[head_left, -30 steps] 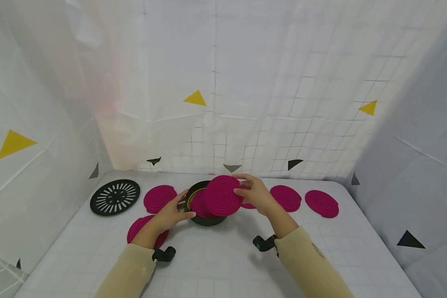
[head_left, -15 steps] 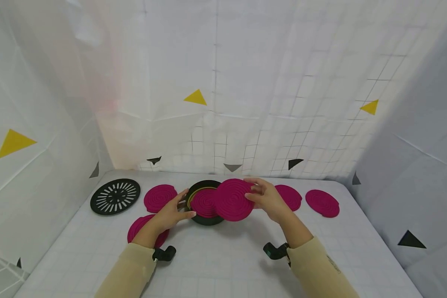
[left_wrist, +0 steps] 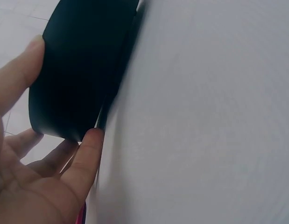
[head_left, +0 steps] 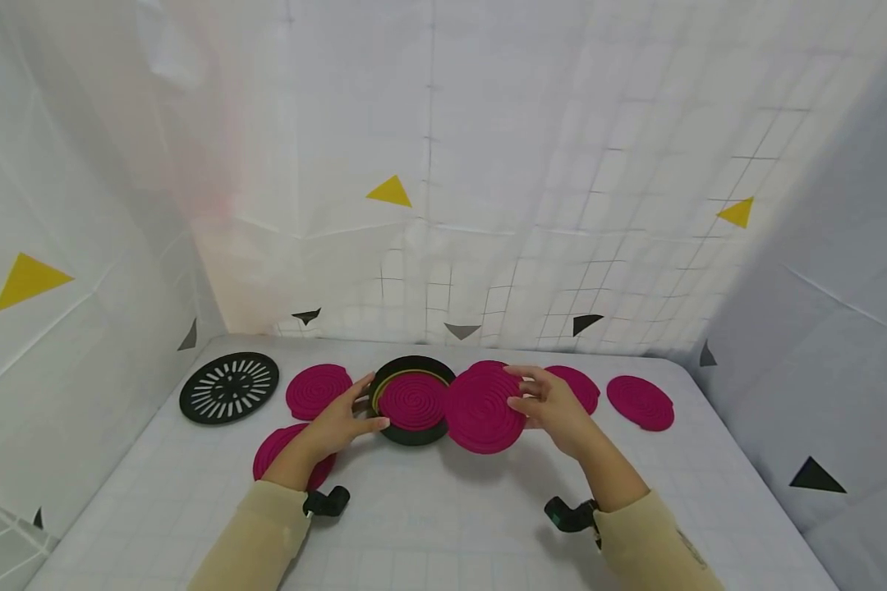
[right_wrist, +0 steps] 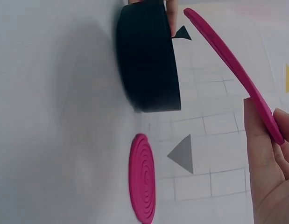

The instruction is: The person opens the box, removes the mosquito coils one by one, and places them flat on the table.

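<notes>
My right hand (head_left: 562, 410) pinches a magenta spiral coaster (head_left: 486, 413) by its right edge, between thumb and fingers. In the right wrist view this coaster (right_wrist: 237, 70) is held tilted, clear of the table. Left of it stands a round black holder (head_left: 412, 438) with a yellow ring inside and another magenta coaster (head_left: 412, 400) in it. My left hand (head_left: 340, 425) holds the holder at its left side, thumb in front and fingers behind. The left wrist view shows fingers and thumb around the dark wall of the holder (left_wrist: 83, 70).
A black slotted disc (head_left: 229, 389) lies at the back left. Magenta coasters lie on the white table (head_left: 443, 525): one left of the holder (head_left: 316, 391), one under my left forearm (head_left: 277, 447), others at right (head_left: 639, 402). White sheets enclose the table's back and sides.
My right hand has carried its coaster rightward and slightly toward me, off from over the holder, uncovering the coaster inside. The left hand has stayed at the holder.
</notes>
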The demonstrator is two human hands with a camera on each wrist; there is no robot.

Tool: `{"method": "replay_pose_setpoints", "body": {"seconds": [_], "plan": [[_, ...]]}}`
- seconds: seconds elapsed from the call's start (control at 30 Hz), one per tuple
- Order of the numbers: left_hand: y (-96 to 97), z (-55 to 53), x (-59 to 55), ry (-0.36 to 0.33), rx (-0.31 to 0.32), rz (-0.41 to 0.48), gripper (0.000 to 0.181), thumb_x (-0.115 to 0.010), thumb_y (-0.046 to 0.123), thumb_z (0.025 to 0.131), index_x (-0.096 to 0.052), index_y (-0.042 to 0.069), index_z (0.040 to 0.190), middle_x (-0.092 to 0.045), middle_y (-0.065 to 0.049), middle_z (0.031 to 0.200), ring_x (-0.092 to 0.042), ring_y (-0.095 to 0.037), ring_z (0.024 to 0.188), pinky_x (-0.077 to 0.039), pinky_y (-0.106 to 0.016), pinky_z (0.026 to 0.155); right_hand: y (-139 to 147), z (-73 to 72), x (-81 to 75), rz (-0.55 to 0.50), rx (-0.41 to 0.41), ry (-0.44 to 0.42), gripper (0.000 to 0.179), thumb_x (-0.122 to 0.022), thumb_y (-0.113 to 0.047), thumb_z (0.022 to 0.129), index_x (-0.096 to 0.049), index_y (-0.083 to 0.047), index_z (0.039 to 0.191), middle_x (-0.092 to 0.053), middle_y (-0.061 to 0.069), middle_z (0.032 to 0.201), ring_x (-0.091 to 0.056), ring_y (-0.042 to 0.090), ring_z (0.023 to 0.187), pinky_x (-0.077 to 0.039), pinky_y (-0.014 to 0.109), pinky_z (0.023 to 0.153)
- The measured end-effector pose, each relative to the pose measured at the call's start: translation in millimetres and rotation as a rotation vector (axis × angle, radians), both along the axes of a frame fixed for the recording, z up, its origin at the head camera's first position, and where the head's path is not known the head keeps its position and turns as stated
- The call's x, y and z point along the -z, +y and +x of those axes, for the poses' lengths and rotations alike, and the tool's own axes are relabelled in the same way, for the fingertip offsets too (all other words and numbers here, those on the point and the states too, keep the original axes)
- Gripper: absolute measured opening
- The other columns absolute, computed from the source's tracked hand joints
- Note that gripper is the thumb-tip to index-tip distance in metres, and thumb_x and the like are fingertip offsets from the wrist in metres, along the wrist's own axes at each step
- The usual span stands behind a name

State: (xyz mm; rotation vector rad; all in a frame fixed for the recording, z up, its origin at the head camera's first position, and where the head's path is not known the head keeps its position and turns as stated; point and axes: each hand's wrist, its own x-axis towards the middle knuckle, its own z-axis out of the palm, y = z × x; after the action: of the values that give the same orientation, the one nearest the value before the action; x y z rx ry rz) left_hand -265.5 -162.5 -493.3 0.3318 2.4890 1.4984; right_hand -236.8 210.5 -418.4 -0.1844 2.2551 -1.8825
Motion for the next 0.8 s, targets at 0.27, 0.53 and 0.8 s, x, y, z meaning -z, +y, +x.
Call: {"method": "replay_pose_setpoints", "body": {"seconds": [0.27,0.53,0.8], "plan": [[-1.1,-2.3,1.6,-0.001,0.005,0.001,0.102,-0.082,0.043,0.083,-0.019,0.024,0.161,-0.029,-0.014,0.162,-0.033,-0.039,0.145,-0.035,-0.059,0.11,12,10.1,12.2,0.018,-0.005,-0.021,0.055,-0.069,-0.003,0.093,-0.05,-0.012,0.144,-0.062,0.018,0.115,-0.066,0.025,0.093,-0.06,0.043,0.079],[-0.8,-3.8,2.8,0.011,0.01,0.023,0.1,-0.082,0.04,0.083,-0.021,0.022,0.161,-0.03,-0.015,0.161,-0.033,-0.04,0.145,-0.033,-0.06,0.111,20,17.0,21.7,0.025,-0.024,-0.04,0.056,-0.068,-0.003,0.094,-0.048,-0.009,0.145,-0.064,0.018,0.114,-0.067,0.025,0.09,-0.06,0.043,0.078],[-0.9,-2.4,0.8,-0.01,0.002,0.028,0.102,-0.083,0.04,0.082,-0.02,0.023,0.161,-0.029,-0.012,0.162,-0.033,-0.037,0.146,-0.034,-0.059,0.111,25,22.5,31.9,0.062,-0.033,-0.069,0.057,-0.07,-0.006,0.092,-0.049,-0.009,0.145,-0.063,0.016,0.114,-0.064,0.024,0.093,-0.06,0.043,0.079]]}}
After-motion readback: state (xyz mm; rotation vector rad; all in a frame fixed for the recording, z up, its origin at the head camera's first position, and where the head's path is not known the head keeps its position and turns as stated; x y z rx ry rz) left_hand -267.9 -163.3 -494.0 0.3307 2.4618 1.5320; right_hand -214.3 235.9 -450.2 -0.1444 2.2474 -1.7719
